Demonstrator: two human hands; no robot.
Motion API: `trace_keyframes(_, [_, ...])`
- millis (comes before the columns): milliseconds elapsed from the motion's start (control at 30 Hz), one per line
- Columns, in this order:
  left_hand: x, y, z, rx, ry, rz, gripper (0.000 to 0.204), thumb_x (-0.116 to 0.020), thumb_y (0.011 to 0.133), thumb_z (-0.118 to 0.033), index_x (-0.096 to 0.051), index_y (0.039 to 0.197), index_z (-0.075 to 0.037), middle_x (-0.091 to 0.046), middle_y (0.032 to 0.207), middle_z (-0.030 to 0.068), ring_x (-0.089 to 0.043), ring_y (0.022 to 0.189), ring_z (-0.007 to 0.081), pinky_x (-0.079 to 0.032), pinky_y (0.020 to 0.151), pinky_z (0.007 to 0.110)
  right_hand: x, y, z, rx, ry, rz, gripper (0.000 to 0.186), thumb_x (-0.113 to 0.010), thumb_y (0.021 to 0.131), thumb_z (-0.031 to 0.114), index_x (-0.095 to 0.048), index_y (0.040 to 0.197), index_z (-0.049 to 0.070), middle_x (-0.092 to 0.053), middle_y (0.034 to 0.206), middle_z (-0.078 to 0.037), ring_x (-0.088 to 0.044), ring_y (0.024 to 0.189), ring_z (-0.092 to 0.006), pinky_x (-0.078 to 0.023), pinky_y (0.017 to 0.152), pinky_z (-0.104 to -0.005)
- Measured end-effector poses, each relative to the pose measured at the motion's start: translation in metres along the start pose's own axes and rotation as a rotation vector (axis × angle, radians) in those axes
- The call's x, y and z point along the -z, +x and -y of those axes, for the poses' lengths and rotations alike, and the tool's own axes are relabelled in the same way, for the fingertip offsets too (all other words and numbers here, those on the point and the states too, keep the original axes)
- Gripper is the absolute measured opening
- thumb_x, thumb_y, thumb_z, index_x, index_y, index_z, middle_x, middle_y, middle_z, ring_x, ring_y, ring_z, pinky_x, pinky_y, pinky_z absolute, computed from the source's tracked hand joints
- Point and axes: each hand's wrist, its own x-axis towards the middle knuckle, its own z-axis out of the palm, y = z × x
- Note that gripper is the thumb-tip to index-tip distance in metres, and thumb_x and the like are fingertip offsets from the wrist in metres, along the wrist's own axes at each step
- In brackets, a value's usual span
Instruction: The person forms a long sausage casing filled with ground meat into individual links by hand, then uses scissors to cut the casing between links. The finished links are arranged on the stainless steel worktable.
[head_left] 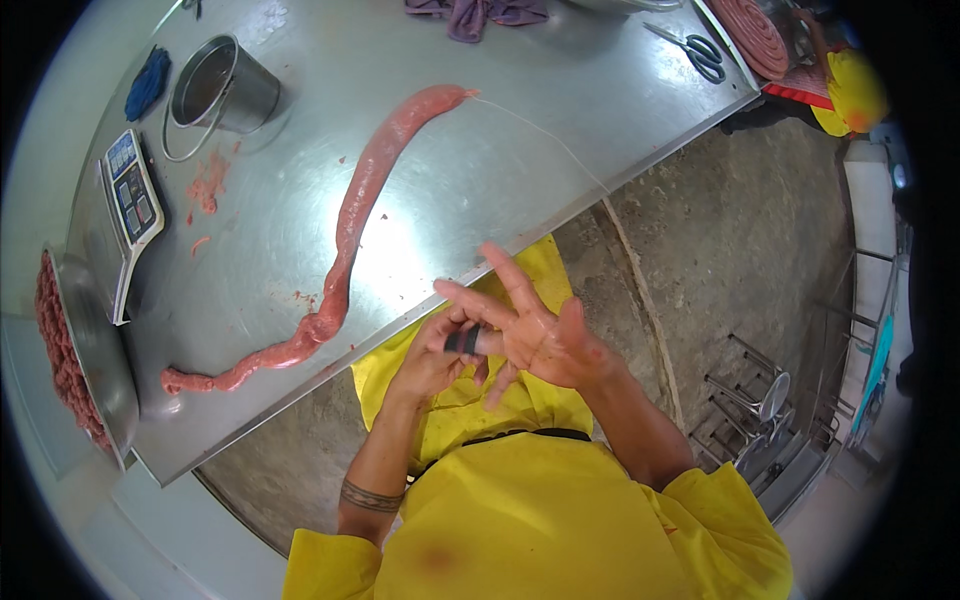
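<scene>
In front of my yellow apron, just off the table's near edge, my two hands meet. The right hand (545, 340) is open, palm up, with its fingers spread. A black finger band (462, 343) is wrapped round one of its fingers. My left hand (432, 355) is closed round that finger at the band; its fingertips are partly hidden. Beyond them a long filled sausage (375, 180) lies curved on the metal table (270, 200), thick at its far end and slack and twisted at the near left. A thin string (545, 132) trails from its far end to the table edge.
At left stand a scale (132, 195), a metal bucket (222, 85), a blue cloth (149, 83) and a bowl of minced meat (100, 340). Scissors (695, 50) and a purple cloth (465, 15) lie far off. Coiled sausage (752, 35), another person (850, 90) and stools (765, 400) are at right.
</scene>
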Motion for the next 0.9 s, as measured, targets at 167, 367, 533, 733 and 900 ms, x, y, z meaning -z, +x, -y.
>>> trace_keyframes(167, [-0.024, 0.017, -0.002, -0.205, 0.212, -0.469, 0.014, -0.064, 0.107, -0.015, -0.065, 0.116, -0.003, -0.065, 0.100, 0.0011, -0.060, 0.084, 0.0087, -0.048, 0.070, 0.022, 0.011, 0.010, -0.011, 0.242, 0.115, -0.195, 0.094, -0.030, 0.093, 0.088, 0.007, 0.167, 0.044, 0.008, 0.177, -0.012, -0.012, 0.160, -0.0451, -0.043, 0.111, -0.0691])
trace_keyframes(367, [-0.053, 0.028, -0.011, -0.688, 1.110, -0.615, 0.012, -0.074, 0.096, -0.003, -0.071, 0.108, -0.005, -0.064, 0.096, 0.0060, -0.064, 0.085, 0.0163, -0.050, 0.075, 0.030, 0.023, 0.016, -0.014, 0.399, 0.083, -0.183, 0.091, -0.027, 0.094, 0.088, 0.004, 0.168, 0.045, 0.010, 0.177, -0.011, -0.005, 0.161, -0.0448, -0.011, 0.126, -0.0656])
trace_keyframes(533, [-0.055, 0.032, -0.010, -0.808, 1.551, -0.659, 0.013, -0.076, 0.093, -0.007, -0.071, 0.105, -0.006, -0.058, 0.089, 0.0093, -0.057, 0.084, 0.0261, -0.043, 0.075, 0.038, 0.020, 0.015, -0.018, 0.388, 0.046, -0.230, 0.095, -0.031, 0.094, 0.088, 0.007, 0.168, 0.043, 0.012, 0.177, -0.011, -0.005, 0.161, -0.0448, -0.012, 0.127, -0.0639])
trace_keyframes(733, [-0.054, 0.034, -0.006, -0.771, 1.617, -0.642, 0.011, -0.071, 0.093, -0.003, -0.066, 0.102, -0.006, -0.055, 0.092, 0.0101, -0.053, 0.086, 0.0288, -0.042, 0.077, 0.041, 0.018, 0.018, -0.023, 0.355, -0.059, -0.299, 0.102, -0.037, 0.093, 0.087, 0.018, 0.166, 0.041, 0.011, 0.178, -0.012, -0.009, 0.161, -0.0428, -0.015, 0.127, -0.0599])
trace_keyframes(900, [-0.056, 0.034, -0.007, -0.754, 1.635, -0.605, 0.015, -0.071, 0.093, -0.005, -0.066, 0.107, -0.007, -0.054, 0.094, 0.0096, -0.053, 0.085, 0.0294, -0.040, 0.077, 0.041, 0.013, 0.019, -0.028, 0.350, -0.445, -0.312, 0.108, -0.038, 0.093, 0.086, 0.026, 0.165, 0.035, 0.011, 0.178, -0.013, -0.015, 0.161, -0.0402, -0.019, 0.127, -0.0554])
